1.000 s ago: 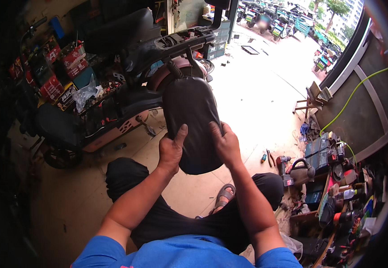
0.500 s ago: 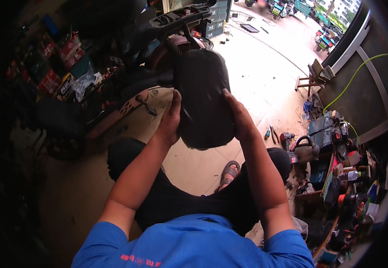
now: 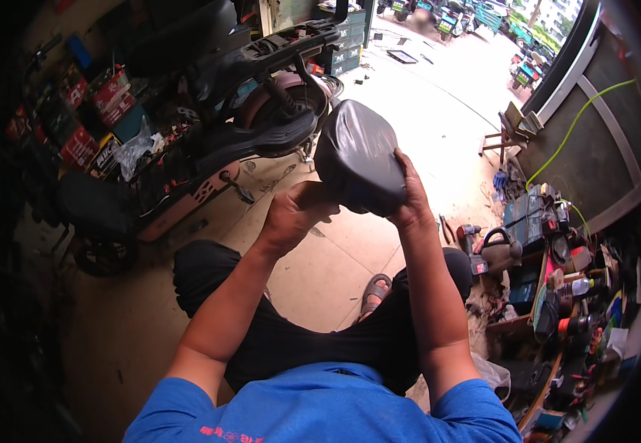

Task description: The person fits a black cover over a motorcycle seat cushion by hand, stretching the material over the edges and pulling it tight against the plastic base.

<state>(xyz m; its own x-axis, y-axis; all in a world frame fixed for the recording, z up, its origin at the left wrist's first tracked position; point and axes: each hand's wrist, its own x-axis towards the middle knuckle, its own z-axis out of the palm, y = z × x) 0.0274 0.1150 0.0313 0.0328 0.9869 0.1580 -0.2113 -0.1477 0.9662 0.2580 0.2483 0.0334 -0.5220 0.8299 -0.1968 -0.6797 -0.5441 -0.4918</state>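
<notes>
A padded scooter seat [image 3: 361, 151] with a shiny black cover is held up in front of me, tilted, its rounded end pointing away. My right hand [image 3: 412, 196] grips its right side, thumb over the top edge and the other fingers underneath. At the near left corner, my left hand [image 3: 294, 214] has its fingers bent at the seat's lower edge; their tips are partly hidden beneath it. Left of the seat stands an electric scooter [image 3: 209, 159] with a pink-and-black body, its rear frame uncovered.
Red and dark boxes [image 3: 114, 96] are piled behind the scooter. On the floor to the right lie a cordless drill [image 3: 471, 244] and pliers [image 3: 446, 230]. A cluttered shelf [image 3: 549, 317] runs along my right. A small wooden stool [image 3: 508, 133] stands near the open doorway.
The seat has tipped and turned, its near end rising. My left hand has shifted from its left side to the near lower corner; my right hand stays on the right side.
</notes>
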